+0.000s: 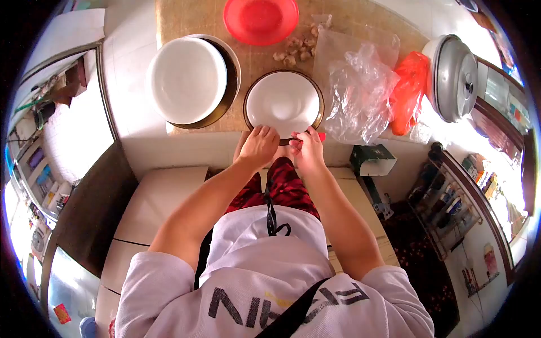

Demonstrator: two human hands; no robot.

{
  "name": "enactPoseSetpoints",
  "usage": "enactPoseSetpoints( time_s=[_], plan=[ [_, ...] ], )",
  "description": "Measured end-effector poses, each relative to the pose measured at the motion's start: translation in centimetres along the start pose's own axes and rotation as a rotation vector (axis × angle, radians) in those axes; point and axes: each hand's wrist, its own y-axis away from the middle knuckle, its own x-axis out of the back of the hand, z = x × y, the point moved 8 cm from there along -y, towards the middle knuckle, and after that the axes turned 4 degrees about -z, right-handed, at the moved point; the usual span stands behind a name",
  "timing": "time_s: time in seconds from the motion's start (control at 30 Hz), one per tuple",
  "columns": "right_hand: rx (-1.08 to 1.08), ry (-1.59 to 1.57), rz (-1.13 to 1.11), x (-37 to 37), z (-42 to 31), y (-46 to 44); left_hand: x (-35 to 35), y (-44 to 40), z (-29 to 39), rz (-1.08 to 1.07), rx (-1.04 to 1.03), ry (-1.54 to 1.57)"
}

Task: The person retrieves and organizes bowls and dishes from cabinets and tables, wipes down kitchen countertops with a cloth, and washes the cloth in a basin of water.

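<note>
A white bowl [283,101] with a brown rim stands at the table's near edge, straight ahead of me. Over its near rim, my left hand [259,145] is closed with fingers curled down; what it grips is hidden. Close beside it, my right hand [309,149] is pinched around a small thing with a red end [322,136], too covered to name. Small pale brown pieces, perhaps garlic or ginger [293,52], lie scattered beyond the bowl.
To the left, a large white basin [189,80] rests on other round vessels. A red plastic basin [261,21] is at the back. On the right are a clear plastic bag [360,93], an orange-red bag [409,90] and a grey lidded pot [457,79]. A green-and-white box [376,160] sits below.
</note>
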Motion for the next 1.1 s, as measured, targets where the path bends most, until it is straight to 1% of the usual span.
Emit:
enactPoseSetpoints(
  time_s=[0.03, 0.07, 0.17, 0.2, 0.23, 0.3, 0.33, 0.4, 0.43, 0.53, 0.63, 0.73, 0.83, 0.93, 1.03, 1.1],
  plan=[
    [0.049, 0.170, 0.039, -0.2, -0.4, 0.3, -0.3, -0.1, -0.1, -0.039, 0.007, 0.028],
    [0.098, 0.339, 0.077, -0.4, -1.0, 0.6, -0.1, 0.0, 0.1, -0.028, -0.016, 0.002],
    [0.792, 1.168, 0.108, -0.8, -3.3, 1.6, -0.3, 0.0, 0.6, 0.031, -0.073, -0.050],
    [0.882, 1.302, 0.084, -1.1, -3.6, 1.6, -0.6, 0.0, 0.8, 0.066, -0.079, -0.049],
    [0.944, 1.452, -0.023, -2.4, -4.0, 2.5, -0.3, 0.1, 1.0, 0.101, -0.086, -0.048],
    [1.060, 1.746, -0.251, -4.4, -4.2, 4.1, -0.5, 0.0, 1.0, 0.051, -0.101, -0.066],
    [1.024, 1.903, -0.346, -4.2, -2.8, 3.3, -0.4, 0.0, 1.1, 0.026, -0.109, -0.075],
    [1.293, 2.015, -0.308, -4.0, -2.6, 3.9, 0.1, 0.3, 1.3, 0.080, -0.145, -0.098],
    [1.432, 2.064, -0.285, -4.0, -2.3, 4.2, 0.3, 0.4, 1.3, 0.107, -0.164, -0.110],
    [1.471, 2.023, -0.355, -4.1, -1.8, 2.5, 0.2, 0.5, 1.3, 0.136, -0.174, -0.126],
    [1.413, 2.122, -0.475, -4.2, -1.1, 1.4, 0.0, 0.5, 1.4, 0.132, -0.182, -0.167],
    [1.390, 2.105, -0.546, -4.2, -1.3, 1.5, 0.5, 0.6, 1.3, 0.163, -0.179, -0.105],
    [1.301, 2.066, -0.552, -4.4, -1.1, 1.1, 0.3, 0.3, 1.3, 0.083, -0.164, -0.074],
    [1.043, 1.904, -0.574, -5.7, -3.6, 0.8, 0.2, -0.2, 0.5, 0.009, -0.105, 0.045],
    [1.176, 1.658, -0.404, -7.9, -8.1, 2.9, 1.2, 0.8, -0.3, 0.108, -0.052, -0.062],
    [1.198, 1.641, -0.154, -8.7, -9.8, 2.1, 1.4, 1.2, -0.5, 0.042, -0.029, -0.102]
  ],
)
